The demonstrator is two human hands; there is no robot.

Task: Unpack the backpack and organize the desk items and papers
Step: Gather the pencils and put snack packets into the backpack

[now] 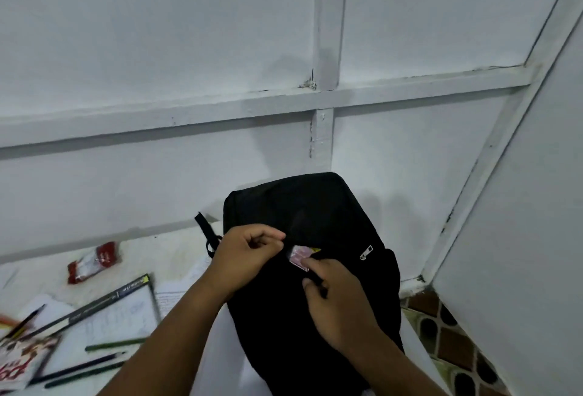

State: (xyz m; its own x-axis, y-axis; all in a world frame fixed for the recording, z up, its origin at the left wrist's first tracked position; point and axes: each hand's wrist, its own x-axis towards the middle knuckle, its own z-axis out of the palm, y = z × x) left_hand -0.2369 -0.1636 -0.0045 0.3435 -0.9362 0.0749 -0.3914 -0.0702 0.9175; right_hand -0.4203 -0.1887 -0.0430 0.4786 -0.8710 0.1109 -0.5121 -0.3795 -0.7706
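Dim, soft — edges warped, blurry.

Red letters on magazine (22,361) cover, cut off, unreadable; no other legible text.

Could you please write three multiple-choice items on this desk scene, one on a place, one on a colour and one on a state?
1. Where does the red and white packet lie?
A. On the desk, left of the backpack
B. On top of the backpack
C. On the tiled floor

2. What colour is the backpack?
A. Blue
B. Black
C. Red

3. What is the right hand doing?
A. Resting flat on the desk
B. Holding a pencil
C. Pinching a small pink item at the backpack

Answers: 1 A, it lies on the white desk near the wall. 2 B, its fabric is black throughout. 3 C, its fingertips pinch the pink item.
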